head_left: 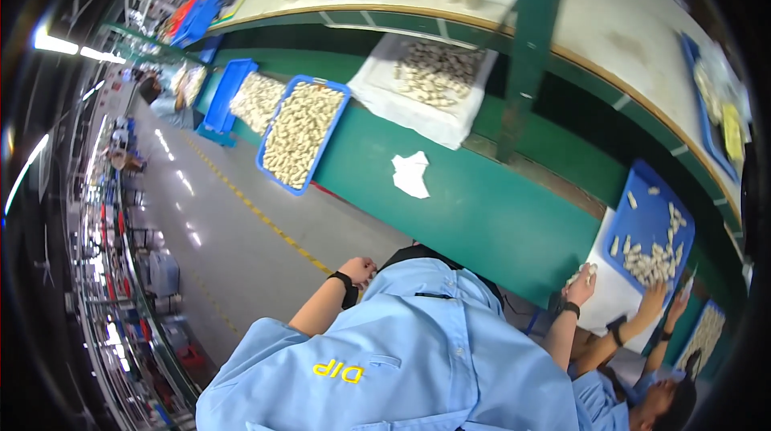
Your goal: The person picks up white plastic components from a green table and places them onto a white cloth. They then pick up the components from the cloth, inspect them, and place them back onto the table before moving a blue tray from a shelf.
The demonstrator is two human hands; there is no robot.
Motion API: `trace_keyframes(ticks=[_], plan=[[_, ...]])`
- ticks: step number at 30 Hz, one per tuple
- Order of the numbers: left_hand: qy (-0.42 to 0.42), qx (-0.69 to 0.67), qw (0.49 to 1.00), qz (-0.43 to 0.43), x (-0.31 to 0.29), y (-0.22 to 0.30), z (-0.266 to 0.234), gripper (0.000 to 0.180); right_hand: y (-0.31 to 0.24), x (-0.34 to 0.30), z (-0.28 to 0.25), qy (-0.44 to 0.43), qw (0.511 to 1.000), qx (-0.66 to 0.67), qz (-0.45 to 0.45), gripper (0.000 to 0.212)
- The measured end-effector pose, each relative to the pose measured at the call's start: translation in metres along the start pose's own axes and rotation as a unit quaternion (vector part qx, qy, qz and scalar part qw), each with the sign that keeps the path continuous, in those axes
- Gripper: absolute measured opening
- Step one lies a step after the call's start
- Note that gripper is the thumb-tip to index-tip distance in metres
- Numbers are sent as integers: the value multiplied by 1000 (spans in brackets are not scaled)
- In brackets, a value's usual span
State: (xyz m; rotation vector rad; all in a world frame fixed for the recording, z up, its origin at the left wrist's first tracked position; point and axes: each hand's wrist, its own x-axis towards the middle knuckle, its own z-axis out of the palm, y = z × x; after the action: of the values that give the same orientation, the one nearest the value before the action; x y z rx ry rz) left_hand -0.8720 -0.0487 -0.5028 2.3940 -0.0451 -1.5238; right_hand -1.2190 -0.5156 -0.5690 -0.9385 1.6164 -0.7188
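Observation:
My right hand [580,288] is closed around a few small cream-coloured parts [593,269], at the right end of the green bench [474,214]. It is beside a white sheet [601,302] and the near-left side of a blue tray [617,226] with loose cream parts in it. My left hand [361,271] hangs by my left side, off the bench, its fingers curled in; what they hold, if anything, is hidden. A co-worker's hand [652,299] reaches to the near edge of that tray, with their other hand [679,302] to its right.
A blue tray full of cream parts [302,138] overhangs the bench's front edge on the left. Farther back is a white-lined container [377,69] of parts. A crumpled white piece [411,174] lies mid-bench. A green post [530,53] rises at the back. The co-worker [598,403] is close on my right.

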Motion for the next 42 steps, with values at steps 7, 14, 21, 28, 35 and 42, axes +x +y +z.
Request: trace_keyframes(ticks=[7, 14, 21, 28, 35, 42], plan=[[-23, -16, 999, 17, 28, -42, -19, 28, -18, -69, 110, -196, 977, 82, 32, 26], [-26, -94, 995, 6, 61, -96, -73, 28, -37, -142, 245, -333, 935, -74, 98, 25], [7, -181, 982, -42, 75, -182, -144, 30, -67, -160, 396, -362, 925, -110, 26, 26], [52, -254, 961, -94, 71, -249, -170, 30, -83, -142, 508, -379, 912, -154, -37, 27], [40, -266, 957, -112, 58, -255, -146, 32, -119, -97, 585, -335, 912, -205, -119, 32], [90, -185, 977, -46, 43, -263, -109, 37, -99, -6, 625, -169, 837, -374, -361, 58]])
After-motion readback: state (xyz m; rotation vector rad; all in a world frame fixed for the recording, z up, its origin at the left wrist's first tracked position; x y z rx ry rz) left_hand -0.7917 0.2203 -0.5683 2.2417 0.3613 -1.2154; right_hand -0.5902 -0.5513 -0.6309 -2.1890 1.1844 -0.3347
